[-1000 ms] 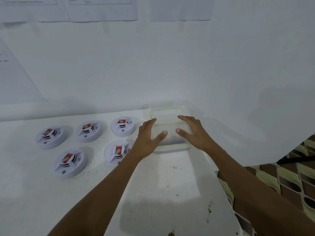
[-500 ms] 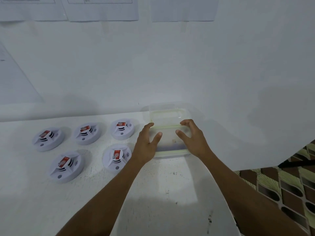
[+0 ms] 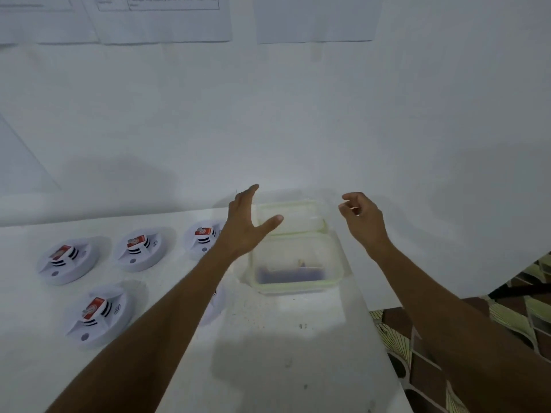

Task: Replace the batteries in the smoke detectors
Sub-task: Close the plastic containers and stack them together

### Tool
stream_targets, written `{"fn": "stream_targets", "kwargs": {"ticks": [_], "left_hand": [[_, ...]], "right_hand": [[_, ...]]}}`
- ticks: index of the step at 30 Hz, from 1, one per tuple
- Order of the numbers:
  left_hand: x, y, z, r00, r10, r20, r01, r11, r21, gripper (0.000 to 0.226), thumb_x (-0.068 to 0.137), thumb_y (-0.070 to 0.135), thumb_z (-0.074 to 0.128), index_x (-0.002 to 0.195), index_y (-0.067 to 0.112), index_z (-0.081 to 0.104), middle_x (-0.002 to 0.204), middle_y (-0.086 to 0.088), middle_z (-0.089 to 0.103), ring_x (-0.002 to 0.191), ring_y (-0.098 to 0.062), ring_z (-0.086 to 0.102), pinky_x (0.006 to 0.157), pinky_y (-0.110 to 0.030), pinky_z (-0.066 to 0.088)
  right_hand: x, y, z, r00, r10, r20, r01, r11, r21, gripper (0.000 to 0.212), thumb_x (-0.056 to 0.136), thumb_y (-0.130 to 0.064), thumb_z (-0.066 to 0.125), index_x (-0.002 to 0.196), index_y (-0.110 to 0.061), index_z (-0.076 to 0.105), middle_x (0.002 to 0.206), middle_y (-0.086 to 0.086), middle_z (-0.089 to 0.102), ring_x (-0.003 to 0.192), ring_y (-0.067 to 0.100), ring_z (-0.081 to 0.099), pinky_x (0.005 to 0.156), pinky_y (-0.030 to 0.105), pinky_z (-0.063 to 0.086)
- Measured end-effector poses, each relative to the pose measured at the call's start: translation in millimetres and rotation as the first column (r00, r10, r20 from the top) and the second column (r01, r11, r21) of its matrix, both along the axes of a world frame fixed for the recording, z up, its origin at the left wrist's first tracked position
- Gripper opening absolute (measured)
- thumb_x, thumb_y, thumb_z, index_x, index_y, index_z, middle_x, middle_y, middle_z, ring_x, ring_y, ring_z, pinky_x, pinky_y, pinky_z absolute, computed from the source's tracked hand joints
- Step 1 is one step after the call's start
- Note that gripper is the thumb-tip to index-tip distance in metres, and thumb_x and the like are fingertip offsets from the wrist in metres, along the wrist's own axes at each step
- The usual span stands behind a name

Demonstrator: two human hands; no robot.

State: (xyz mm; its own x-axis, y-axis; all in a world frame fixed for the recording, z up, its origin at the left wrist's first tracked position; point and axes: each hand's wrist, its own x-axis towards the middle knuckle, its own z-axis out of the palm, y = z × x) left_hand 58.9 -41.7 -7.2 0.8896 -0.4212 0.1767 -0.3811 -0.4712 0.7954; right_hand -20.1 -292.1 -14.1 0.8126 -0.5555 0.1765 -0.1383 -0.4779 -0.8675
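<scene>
On the table a box is seen mid-frame; its batteries lie below the spread left hand and loosely curled, empty right hand.

I see white smoke detectors, each with black slots and a red-and-white battery; white table with dark specks; clear container with pale green rim, dark blue blur inside; white wall; white papers with black print; floor brown and pale green, diamond pattern
</scene>
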Motion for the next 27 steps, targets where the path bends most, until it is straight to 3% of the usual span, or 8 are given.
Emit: {"fn": "stream_targets", "kwargs": {"ticks": [4, 7, 10, 13, 19, 22, 27], "left_hand": [[31.4, -15.5, 1.1, 0.992, -0.106, -0.069, 0.115, 0.984, 0.139, 0.116, 0.063, 0.055, 0.082, 0.152, 0.029, 0.011, 0.160, 0.002, 0.012, 0.147, -0.020, 0.010, 0.117, -0.046, 0.023], [44.1, -23.2, -3.2, 0.982, -0.147, -0.123, 0.168, 0.967, 0.190, 0.124, 0.057, 0.049, 0.088, 0.152, 0.029, 0.011, 0.160, 0.002, 0.012, 0.147, -0.020, 0.012, 0.116, -0.043, 0.022], [51.0, -25.8, -7.9, 0.986, -0.113, -0.120, 0.127, 0.986, 0.112, 0.117, 0.058, 0.041, 0.090, 0.150, 0.026, 0.020, 0.154, -0.001, 0.025, 0.140, -0.019, 0.029, 0.109, -0.035, 0.032], [53.4, -20.5, -10.1, 0.990, -0.094, -0.109, 0.096, 0.995, 0.011, 0.114, 0.055, 0.037, 0.092, 0.148, 0.027, 0.026, 0.144, 0.000, 0.036, 0.126, -0.015, 0.043, 0.097, -0.028, 0.039], [58.3, 3.4, -11.5, 0.998, -0.037, -0.056, 0.033, 0.997, -0.073, 0.113, 0.053, 0.039, 0.092, 0.145, 0.027, 0.027, 0.140, 0.002, 0.040, 0.120, -0.013, 0.046, 0.095, -0.026, 0.040], [55.4, 8.5, -13.8, 0.994, -0.049, -0.096, 0.041, 0.996, -0.083, 0.112, 0.055, 0.033, 0.092, 0.146, 0.026, 0.027, 0.141, 0.000, 0.040, 0.122, -0.015, 0.046, 0.102, -0.031, 0.042], [45.9, -1.8, -14.6, 0.981, -0.115, -0.159, 0.107, 0.993, -0.058, 0.121, 0.049, 0.040, 0.091, 0.148, 0.027, 0.022, 0.144, 0.000, 0.036, 0.129, -0.017, 0.041, 0.108, -0.037, 0.038]], "right_hand": [[23.9, -18.7, -8.1, 0.979, 0.003, -0.202, 0.020, 0.994, 0.109, 0.030, 0.093, -0.020, 0.063, 0.122, -0.017, 0.058, 0.108, 0.004, 0.065, 0.094, 0.018, 0.059, 0.078, 0.029, 0.044], [36.2, -24.0, -19.9, 0.969, 0.029, -0.246, 0.018, 0.982, 0.188, 0.034, 0.089, -0.021, 0.069, 0.121, -0.016, 0.057, 0.105, 0.005, 0.068, 0.088, 0.020, 0.061, 0.084, 0.037, 0.052], [44.7, -23.8, -28.4, 0.969, 0.041, -0.243, 0.020, 0.970, 0.244, 0.037, 0.083, -0.019, 0.076, 0.116, -0.015, 0.059, 0.099, 0.007, 0.070, 0.091, 0.022, 0.065, 0.089, 0.041, 0.054], [49.0, -22.3, -32.9, 0.974, 0.035, -0.226, 0.023, 0.968, 0.251, 0.037, 0.079, -0.007, 0.078, 0.112, -0.012, 0.061, 0.089, 0.009, 0.073, 0.083, 0.021, 0.066, 0.083, 0.040, 0.055], [41.1, -38.8, -11.4, 0.995, -0.084, -0.046, 0.096, 0.857, 0.506, 0.039, 0.080, 0.014, 0.064, 0.109, -0.009, 0.053, 0.089, 0.023, 0.064, 0.077, 0.028, 0.062, 0.066, 0.040, 0.059], [28.0, -55.6, 16.4, 0.992, -0.113, 0.057, 0.072, 0.877, 0.475, 0.040, 0.083, 0.016, 0.058, 0.111, -0.011, 0.049, 0.088, 0.020, 0.059, 0.078, 0.029, 0.062, 0.077, 0.051, 0.058], [-2.5, -62.5, 70.1, 0.949, -0.103, 0.298, 0.002, 0.947, 0.320, 0.034, 0.088, 0.006, 0.061, 0.113, -0.014, 0.049, 0.083, 0.007, 0.060, 0.072, 0.018, 0.065, 0.072, 0.040, 0.058]]}}
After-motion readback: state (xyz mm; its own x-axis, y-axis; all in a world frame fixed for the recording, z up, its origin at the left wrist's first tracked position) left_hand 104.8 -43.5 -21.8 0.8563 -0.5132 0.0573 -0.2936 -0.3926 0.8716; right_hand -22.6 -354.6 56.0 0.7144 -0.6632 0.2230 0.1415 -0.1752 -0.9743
